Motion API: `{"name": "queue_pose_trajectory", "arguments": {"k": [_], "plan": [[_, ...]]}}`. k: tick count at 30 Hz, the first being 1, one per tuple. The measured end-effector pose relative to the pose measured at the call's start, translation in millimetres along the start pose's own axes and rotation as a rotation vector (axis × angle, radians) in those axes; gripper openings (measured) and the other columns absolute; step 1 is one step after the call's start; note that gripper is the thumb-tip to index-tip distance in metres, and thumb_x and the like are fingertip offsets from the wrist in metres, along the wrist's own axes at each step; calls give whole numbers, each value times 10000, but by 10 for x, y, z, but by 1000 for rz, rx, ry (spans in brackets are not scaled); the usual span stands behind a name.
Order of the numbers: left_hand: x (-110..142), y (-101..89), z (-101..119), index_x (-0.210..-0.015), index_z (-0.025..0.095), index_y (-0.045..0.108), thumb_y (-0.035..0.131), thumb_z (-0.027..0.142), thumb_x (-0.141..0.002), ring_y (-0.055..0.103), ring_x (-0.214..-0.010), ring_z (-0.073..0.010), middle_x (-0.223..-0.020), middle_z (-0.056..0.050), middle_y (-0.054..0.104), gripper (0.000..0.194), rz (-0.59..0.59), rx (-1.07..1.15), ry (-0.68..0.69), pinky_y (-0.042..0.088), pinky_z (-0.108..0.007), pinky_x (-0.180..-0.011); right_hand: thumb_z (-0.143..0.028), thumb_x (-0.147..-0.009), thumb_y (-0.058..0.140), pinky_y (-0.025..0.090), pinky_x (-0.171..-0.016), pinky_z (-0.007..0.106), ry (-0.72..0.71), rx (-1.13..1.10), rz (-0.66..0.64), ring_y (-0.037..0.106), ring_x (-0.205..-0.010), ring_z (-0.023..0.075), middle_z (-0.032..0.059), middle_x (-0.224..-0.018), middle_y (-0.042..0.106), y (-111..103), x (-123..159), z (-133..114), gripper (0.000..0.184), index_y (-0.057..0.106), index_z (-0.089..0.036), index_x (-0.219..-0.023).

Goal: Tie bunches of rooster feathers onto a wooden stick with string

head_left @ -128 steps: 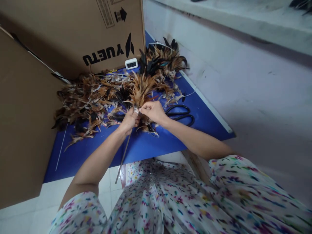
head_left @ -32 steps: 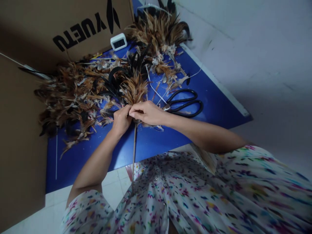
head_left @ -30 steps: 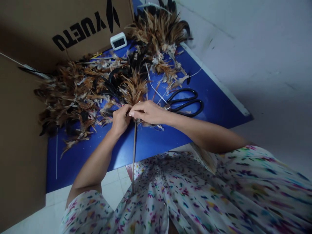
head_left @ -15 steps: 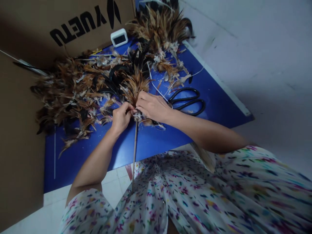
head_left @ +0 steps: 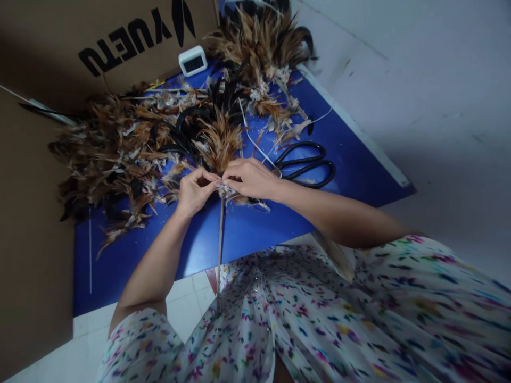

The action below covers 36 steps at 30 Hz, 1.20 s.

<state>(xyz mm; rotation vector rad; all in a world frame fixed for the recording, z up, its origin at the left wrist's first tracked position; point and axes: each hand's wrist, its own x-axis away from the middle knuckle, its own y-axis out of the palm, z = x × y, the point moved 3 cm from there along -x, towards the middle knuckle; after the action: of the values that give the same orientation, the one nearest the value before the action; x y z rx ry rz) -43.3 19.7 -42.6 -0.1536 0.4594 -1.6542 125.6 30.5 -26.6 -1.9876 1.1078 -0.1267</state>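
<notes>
L hand (head_left: 194,192) and R hand (head_left: 252,178), both nearly closed, pinch the feather bunch (head_left: 222,141) at base (any thread too small to see); if pinch loosens, it prob. slips along stick (head_left: 220,242).

scissors (head_left: 302,161) are blocking the way beyond the right hand (head_left: 250,177), feathers (head_left: 120,154) are crowding the left, and a stick (head_left: 221,239) is crossing the open near tabletop (head_left: 259,229).
</notes>
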Motion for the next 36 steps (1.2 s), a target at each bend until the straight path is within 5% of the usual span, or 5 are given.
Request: {"name": "queue_pose_trajectory", "arguments": {"k": [11,21,36], "plan": [[37,-61,93,-705,161,629,669,237,-768,674,-709,-122,-774,-36,726,107,-47,-291,247,517,-227,-678,-50,-761,527,379,-709,242,40,-176,49,543,-734,109,37,-801,640,16,-105,66,204,699,-100,-858],[111,-55,117,-812,163,662,564,146,-871,711,-891,-153,-936,-89,747,116,-88,-740,854,562,-228,-757,-40,-732,542,385,-673,220,117,-234,39,550,-676,86,14,-753,664,27,-168,120,231,715,-107,-870],[120,-106,-3,-941,163,702,562,162,-877,693,-1028,-237,-1042,-122,731,154,-153,-729,962,593,-335,-846,-42,-815,551,398,-762,251,-10,-235,-13,543,-772,96,25,-865,607,20,-187,192,205,717,-135,-891]]}}
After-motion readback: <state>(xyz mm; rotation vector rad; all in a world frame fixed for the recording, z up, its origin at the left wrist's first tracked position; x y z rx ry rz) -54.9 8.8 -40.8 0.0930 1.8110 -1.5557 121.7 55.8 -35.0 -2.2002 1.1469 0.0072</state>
